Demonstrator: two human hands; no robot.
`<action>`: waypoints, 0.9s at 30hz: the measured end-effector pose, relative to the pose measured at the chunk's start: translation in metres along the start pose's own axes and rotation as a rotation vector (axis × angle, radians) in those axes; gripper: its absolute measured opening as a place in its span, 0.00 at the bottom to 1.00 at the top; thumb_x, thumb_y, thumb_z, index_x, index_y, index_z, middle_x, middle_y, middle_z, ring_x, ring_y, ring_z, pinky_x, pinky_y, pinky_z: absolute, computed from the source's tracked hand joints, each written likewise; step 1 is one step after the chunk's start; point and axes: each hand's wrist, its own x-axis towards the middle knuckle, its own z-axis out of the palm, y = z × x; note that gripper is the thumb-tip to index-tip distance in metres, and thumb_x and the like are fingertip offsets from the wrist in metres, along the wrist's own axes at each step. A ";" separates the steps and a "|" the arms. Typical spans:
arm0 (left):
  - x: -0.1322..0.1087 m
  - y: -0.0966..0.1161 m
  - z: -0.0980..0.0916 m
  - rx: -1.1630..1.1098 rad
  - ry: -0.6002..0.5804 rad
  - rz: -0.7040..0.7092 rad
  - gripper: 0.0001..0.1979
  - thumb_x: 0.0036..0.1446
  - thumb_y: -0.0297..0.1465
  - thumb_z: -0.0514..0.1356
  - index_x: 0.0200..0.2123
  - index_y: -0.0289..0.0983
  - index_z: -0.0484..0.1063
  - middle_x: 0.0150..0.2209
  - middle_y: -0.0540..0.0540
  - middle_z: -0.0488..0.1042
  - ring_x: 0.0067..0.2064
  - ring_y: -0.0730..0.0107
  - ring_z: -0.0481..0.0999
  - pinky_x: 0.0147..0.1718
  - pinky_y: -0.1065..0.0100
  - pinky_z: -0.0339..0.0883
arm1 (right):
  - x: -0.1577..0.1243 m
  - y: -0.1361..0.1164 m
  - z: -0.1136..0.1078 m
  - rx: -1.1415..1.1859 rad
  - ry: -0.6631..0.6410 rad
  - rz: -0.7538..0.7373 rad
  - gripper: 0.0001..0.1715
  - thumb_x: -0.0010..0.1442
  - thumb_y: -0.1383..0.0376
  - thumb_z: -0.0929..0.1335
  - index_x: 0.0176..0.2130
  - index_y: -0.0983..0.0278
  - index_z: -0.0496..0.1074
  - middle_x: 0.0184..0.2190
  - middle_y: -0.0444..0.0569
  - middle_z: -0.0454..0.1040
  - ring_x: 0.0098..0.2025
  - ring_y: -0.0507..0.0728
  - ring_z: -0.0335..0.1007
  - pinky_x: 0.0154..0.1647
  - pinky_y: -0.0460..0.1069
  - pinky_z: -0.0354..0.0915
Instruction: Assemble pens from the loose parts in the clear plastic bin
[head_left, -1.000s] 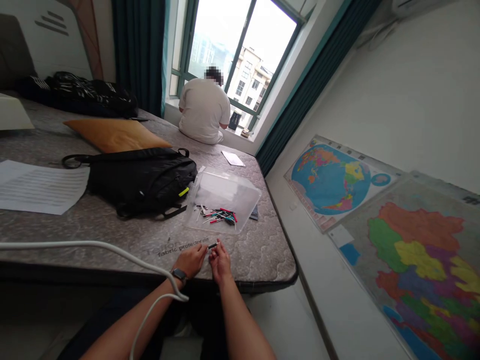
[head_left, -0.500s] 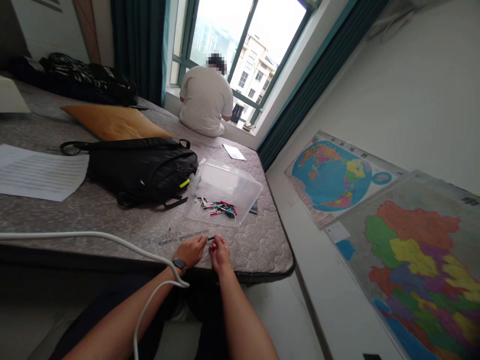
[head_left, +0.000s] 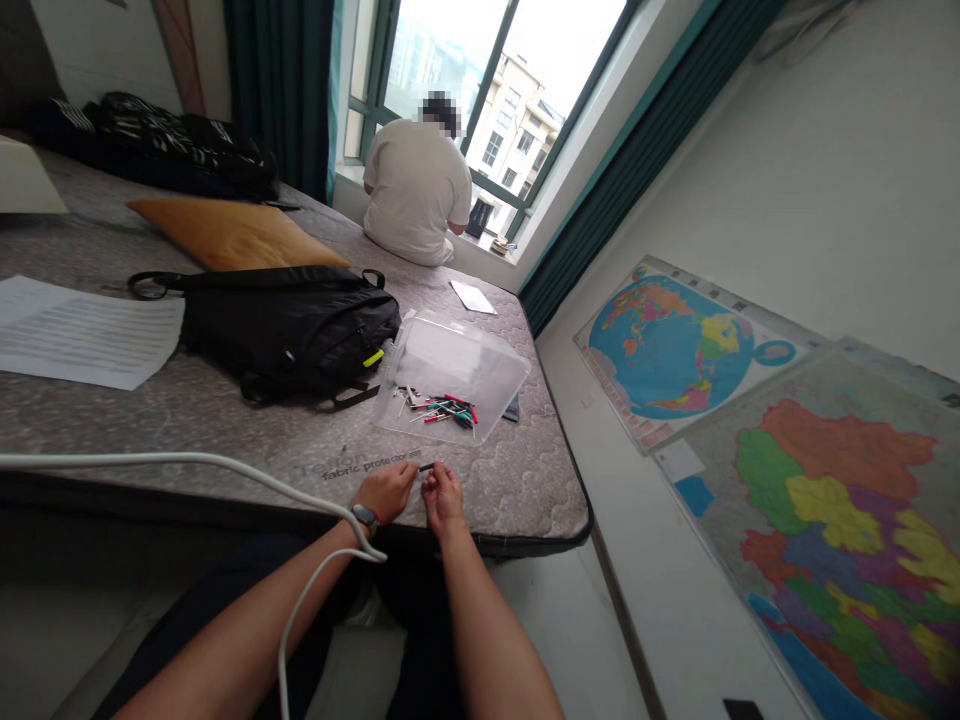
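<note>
While another person (head_left: 417, 195) sits at the window, the mattress (head_left: 225, 420) carries a black backpack (head_left: 289, 330) and a clear tray (head_left: 457, 375) of pins; left hand (head_left: 386, 490) and right hand (head_left: 444, 495) together pinch a small dark pin (head_left: 426, 467) at the mattress edge, where a loosened grip would likely drop it to the floor.

I see my left hand (head_left: 388, 492) and right hand (head_left: 444, 497) close together at the near edge of the grey mattress (head_left: 225, 430), pinching a small dark piece (head_left: 427, 467) between their fingertips. Just beyond them lies a clear plastic tray (head_left: 457, 370) holding a scatter of small red, green and metal parts (head_left: 441, 408), with a black backpack (head_left: 289, 330) beside it to the left. Farther off, a person in a white shirt (head_left: 416, 195) sits by the window, back turned.
</note>
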 end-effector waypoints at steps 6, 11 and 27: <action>0.000 0.000 -0.001 -0.014 -0.011 -0.007 0.15 0.66 0.33 0.45 0.47 0.40 0.70 0.38 0.43 0.75 0.37 0.65 0.74 0.35 0.66 0.64 | -0.003 -0.005 0.000 -0.025 -0.046 0.026 0.20 0.50 0.61 0.76 0.42 0.63 0.71 0.25 0.39 0.70 0.23 0.45 0.63 0.27 0.41 0.63; -0.001 -0.001 0.003 0.010 -0.008 0.005 0.16 0.67 0.33 0.44 0.47 0.40 0.70 0.38 0.43 0.74 0.37 0.64 0.74 0.35 0.66 0.63 | -0.001 -0.002 -0.001 -0.060 -0.015 0.015 0.18 0.49 0.61 0.77 0.35 0.64 0.69 0.22 0.37 0.68 0.22 0.45 0.61 0.26 0.41 0.61; -0.001 -0.003 0.006 -0.010 -0.005 -0.012 0.16 0.66 0.34 0.46 0.50 0.41 0.69 0.38 0.43 0.74 0.37 0.65 0.74 0.35 0.67 0.63 | -0.003 -0.003 0.002 -0.066 -0.006 -0.016 0.20 0.48 0.60 0.76 0.39 0.65 0.73 0.22 0.37 0.66 0.20 0.44 0.55 0.23 0.41 0.60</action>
